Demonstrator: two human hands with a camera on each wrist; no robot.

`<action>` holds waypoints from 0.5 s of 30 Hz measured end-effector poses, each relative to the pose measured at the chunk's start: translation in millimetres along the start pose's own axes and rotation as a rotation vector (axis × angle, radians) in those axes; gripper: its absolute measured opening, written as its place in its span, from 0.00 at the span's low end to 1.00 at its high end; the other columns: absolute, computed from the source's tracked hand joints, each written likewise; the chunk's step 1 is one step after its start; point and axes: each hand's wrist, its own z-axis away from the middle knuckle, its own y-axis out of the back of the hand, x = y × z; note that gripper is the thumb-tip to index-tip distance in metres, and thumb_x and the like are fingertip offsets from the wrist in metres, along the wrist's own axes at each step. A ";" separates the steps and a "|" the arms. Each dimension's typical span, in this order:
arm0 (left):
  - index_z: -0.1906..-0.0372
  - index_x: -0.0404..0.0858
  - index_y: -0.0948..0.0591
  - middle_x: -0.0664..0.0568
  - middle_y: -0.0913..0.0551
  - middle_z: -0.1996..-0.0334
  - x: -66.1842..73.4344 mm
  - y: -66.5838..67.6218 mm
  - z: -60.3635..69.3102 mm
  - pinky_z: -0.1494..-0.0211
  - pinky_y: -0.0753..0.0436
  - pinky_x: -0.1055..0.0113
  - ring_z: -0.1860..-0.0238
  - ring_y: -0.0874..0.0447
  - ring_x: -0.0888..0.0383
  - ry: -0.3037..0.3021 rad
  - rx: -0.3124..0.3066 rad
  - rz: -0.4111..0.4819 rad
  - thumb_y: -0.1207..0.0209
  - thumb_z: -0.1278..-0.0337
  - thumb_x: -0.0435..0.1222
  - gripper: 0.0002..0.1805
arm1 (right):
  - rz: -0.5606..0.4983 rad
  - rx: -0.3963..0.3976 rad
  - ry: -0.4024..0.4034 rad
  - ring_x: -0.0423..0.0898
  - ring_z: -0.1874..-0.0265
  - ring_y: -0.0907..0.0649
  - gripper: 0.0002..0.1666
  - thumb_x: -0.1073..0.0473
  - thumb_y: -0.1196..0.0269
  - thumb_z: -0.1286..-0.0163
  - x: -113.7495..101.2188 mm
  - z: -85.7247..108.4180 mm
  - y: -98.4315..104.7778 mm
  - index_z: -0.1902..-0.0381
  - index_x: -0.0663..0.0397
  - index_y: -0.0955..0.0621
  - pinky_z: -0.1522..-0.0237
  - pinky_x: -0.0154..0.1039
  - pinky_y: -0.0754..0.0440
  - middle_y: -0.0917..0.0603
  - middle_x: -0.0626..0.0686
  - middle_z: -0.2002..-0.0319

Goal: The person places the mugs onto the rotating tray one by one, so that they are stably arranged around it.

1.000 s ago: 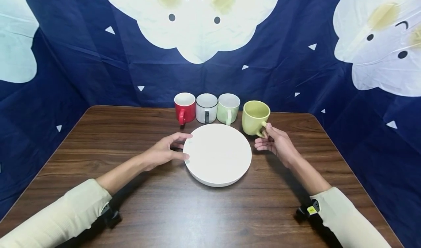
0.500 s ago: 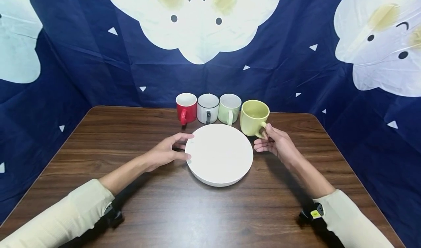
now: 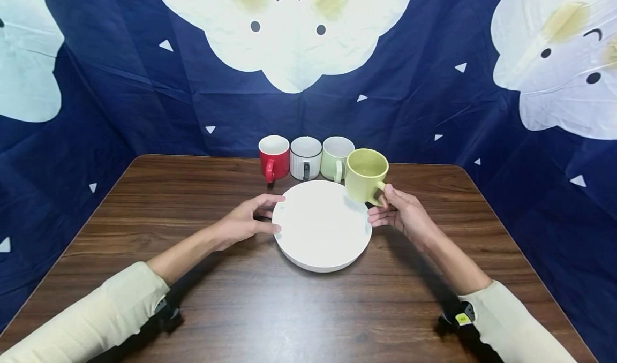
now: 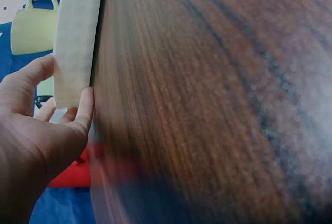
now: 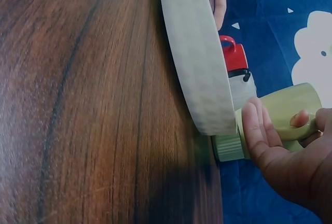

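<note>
In the head view a thick white round disc with a flat top lies mid-table. My left hand holds its left rim, thumb and fingers spread along the edge. A yellow-green mug hangs upright at the disc's far right edge, its handle pinched by my right hand. The mug overlaps that edge; whether they touch cannot be told. In the right wrist view, the lower fingers of that hand extend beside the disc's side wall. The left wrist view shows left-hand fingers against the side wall.
Behind the disc stand a red mug, a white ribbed mug with a black handle, and a pale green mug, side by side. A dark blue cloth with cloud prints hangs behind the brown wooden table.
My right hand has brought the yellow-green mug leftward and a little nearer, so that it now overlaps the disc's edge. The left hand keeps its hold on the disc.
</note>
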 end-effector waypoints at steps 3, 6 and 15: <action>0.16 0.41 0.27 0.41 0.22 0.21 -0.7 -0.1 -0.5 0.34 0.18 0.60 0.28 0.21 0.40 0.000 -0.001 0.003 0.23 0.34 0.34 0.43 | -0.001 -0.006 -0.006 0.43 0.59 0.06 0.32 0.38 0.56 0.06 -0.7 1.1 -1.7 0.63 0.56 0.27 0.48 0.39 0.06 0.07 0.53 0.61; 0.16 0.41 0.27 0.41 0.22 0.21 -1.1 -0.1 -0.7 0.35 0.18 0.61 0.28 0.21 0.40 0.003 -0.001 0.003 0.23 0.34 0.34 0.43 | 0.000 -0.019 -0.009 0.43 0.59 0.06 0.32 0.38 0.56 0.06 -1.7 2.7 -3.5 0.64 0.56 0.27 0.49 0.40 0.06 0.07 0.53 0.60; 0.17 0.41 0.26 0.41 0.22 0.21 0.2 0.2 -0.4 0.34 0.19 0.60 0.28 0.20 0.40 -0.003 0.006 -0.001 0.23 0.35 0.34 0.43 | 0.015 -0.031 -0.017 0.43 0.59 0.06 0.31 0.40 0.56 0.05 -2.5 7.2 -9.8 0.64 0.56 0.27 0.49 0.39 0.06 0.07 0.51 0.60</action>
